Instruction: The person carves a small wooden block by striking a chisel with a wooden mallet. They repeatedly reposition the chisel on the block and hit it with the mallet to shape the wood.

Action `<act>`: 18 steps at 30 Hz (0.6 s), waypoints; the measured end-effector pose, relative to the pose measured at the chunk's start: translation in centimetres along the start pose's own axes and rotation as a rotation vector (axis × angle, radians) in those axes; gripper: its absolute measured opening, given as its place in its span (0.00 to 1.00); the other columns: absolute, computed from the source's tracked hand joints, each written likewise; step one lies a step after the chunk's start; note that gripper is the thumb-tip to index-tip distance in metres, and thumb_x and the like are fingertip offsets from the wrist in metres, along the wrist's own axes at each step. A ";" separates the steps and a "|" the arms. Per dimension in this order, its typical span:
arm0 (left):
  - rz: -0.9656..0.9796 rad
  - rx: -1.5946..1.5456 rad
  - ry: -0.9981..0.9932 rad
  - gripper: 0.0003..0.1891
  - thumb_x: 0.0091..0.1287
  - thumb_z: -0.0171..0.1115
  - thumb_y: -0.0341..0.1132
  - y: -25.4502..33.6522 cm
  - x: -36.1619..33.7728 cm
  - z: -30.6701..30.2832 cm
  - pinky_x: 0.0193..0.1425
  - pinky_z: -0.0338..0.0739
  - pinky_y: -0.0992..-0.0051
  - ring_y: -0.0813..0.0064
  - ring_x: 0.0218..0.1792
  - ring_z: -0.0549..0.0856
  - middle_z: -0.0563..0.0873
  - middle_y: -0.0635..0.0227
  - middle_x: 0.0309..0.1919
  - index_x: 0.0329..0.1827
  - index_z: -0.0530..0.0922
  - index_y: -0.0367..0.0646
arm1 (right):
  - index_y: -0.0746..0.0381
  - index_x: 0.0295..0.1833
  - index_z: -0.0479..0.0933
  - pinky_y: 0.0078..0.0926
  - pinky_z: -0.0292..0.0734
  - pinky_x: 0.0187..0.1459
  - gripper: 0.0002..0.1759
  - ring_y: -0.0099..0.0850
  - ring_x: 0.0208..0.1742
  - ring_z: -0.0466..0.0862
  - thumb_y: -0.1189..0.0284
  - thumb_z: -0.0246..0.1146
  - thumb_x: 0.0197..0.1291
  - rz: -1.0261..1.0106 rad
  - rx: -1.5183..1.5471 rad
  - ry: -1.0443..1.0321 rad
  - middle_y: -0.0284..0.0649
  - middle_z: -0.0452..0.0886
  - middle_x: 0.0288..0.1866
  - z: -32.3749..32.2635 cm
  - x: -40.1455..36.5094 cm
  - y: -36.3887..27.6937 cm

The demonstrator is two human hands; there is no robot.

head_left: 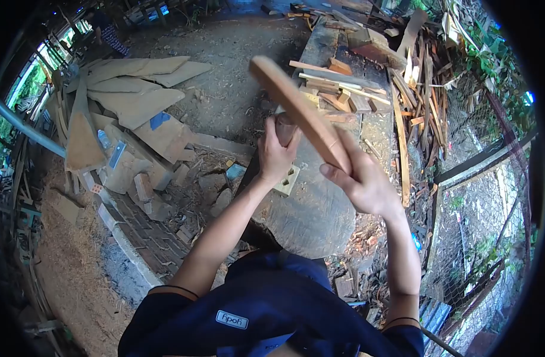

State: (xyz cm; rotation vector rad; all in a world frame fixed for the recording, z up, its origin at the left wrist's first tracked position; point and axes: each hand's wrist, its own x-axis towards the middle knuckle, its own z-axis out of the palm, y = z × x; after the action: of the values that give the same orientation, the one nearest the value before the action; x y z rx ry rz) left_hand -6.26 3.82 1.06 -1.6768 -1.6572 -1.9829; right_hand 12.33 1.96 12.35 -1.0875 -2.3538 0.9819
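My right hand grips one end of a long flat wooden stick, raised and slanting up to the left. Below it, my left hand is closed around a short round brown wooden piece held upright on a small pale wooden block with holes in it. The block rests on a thick log-like slab that serves as a work surface. Only the top of the round piece shows above my fingers.
Offcuts and short planks lie on the far end of the slab. Long scrap boards are heaped to the right beside a wire fence. Flat stone-like slabs and bricks cover the dirt ground to the left.
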 end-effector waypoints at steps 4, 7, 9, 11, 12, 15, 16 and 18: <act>-0.183 -0.067 -0.080 0.21 0.62 0.68 0.36 0.3 -0.1 -0.3 0.40 0.79 0.57 0.43 0.42 0.85 0.84 0.46 0.38 0.52 0.68 0.39 | 0.66 0.73 0.56 0.41 0.78 0.51 0.36 0.54 0.46 0.85 0.65 0.59 0.63 -0.192 0.271 0.439 0.64 0.82 0.44 -1.9 -1.0 -5.0; -0.107 -0.060 -0.053 0.20 0.63 0.68 0.37 0.1 0.2 0.2 0.39 0.78 0.57 0.45 0.40 0.86 0.84 0.47 0.36 0.50 0.69 0.39 | 0.65 0.74 0.54 0.43 0.79 0.53 0.38 0.53 0.47 0.85 0.65 0.59 0.62 0.017 -0.145 0.086 0.65 0.83 0.41 0.0 -0.5 -1.6; -0.063 -0.128 -0.026 0.19 0.64 0.68 0.37 0.3 0.2 0.2 0.38 0.78 0.58 0.45 0.39 0.86 0.84 0.49 0.34 0.49 0.69 0.39 | 0.66 0.74 0.54 0.44 0.78 0.54 0.39 0.53 0.49 0.85 0.64 0.59 0.61 0.000 -0.184 0.092 0.67 0.82 0.43 -0.9 -1.1 -1.2; -0.129 -0.112 -0.058 0.19 0.63 0.68 0.37 0.2 0.4 0.0 0.38 0.79 0.57 0.44 0.40 0.86 0.84 0.48 0.35 0.50 0.69 0.39 | 0.67 0.74 0.54 0.43 0.79 0.51 0.40 0.52 0.47 0.86 0.63 0.60 0.61 -0.095 -0.089 0.197 0.67 0.81 0.44 -1.4 -1.0 -1.0; -0.193 -0.082 -0.099 0.20 0.63 0.68 0.36 0.2 0.1 -0.2 0.39 0.79 0.57 0.43 0.41 0.86 0.85 0.47 0.36 0.51 0.69 0.38 | 0.68 0.73 0.54 0.41 0.79 0.47 0.39 0.51 0.42 0.86 0.64 0.60 0.62 0.000 0.181 0.232 0.64 0.82 0.42 -2.1 -1.5 -4.2; -0.037 -0.052 -0.058 0.20 0.63 0.68 0.36 0.3 0.1 0.2 0.39 0.79 0.57 0.43 0.40 0.86 0.85 0.48 0.36 0.51 0.69 0.37 | 0.69 0.72 0.53 0.41 0.78 0.47 0.39 0.52 0.40 0.86 0.65 0.60 0.61 -0.057 0.074 0.339 0.62 0.82 0.38 -0.4 -1.3 -3.5; 0.084 -0.038 -0.012 0.20 0.63 0.68 0.37 0.2 -0.1 0.4 0.38 0.79 0.57 0.43 0.39 0.86 0.85 0.48 0.36 0.51 0.69 0.37 | 0.68 0.72 0.54 0.44 0.77 0.49 0.40 0.56 0.41 0.85 0.65 0.61 0.60 0.029 -0.073 -0.038 0.62 0.82 0.36 -1.0 -0.4 -2.1; 0.073 0.003 -0.124 0.20 0.63 0.68 0.38 -0.7 -0.3 0.9 0.38 0.79 0.57 0.44 0.38 0.86 0.85 0.49 0.35 0.51 0.70 0.38 | 0.68 0.73 0.55 0.43 0.77 0.50 0.40 0.55 0.44 0.84 0.64 0.62 0.59 0.033 -0.167 -0.023 0.61 0.82 0.42 -0.8 -0.5 -0.9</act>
State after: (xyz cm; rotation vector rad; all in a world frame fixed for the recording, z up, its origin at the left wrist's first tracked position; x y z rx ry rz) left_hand -5.98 4.62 0.19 -1.8664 -1.6092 -1.8784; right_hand 12.64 1.57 13.54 -1.1860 -2.4805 0.8247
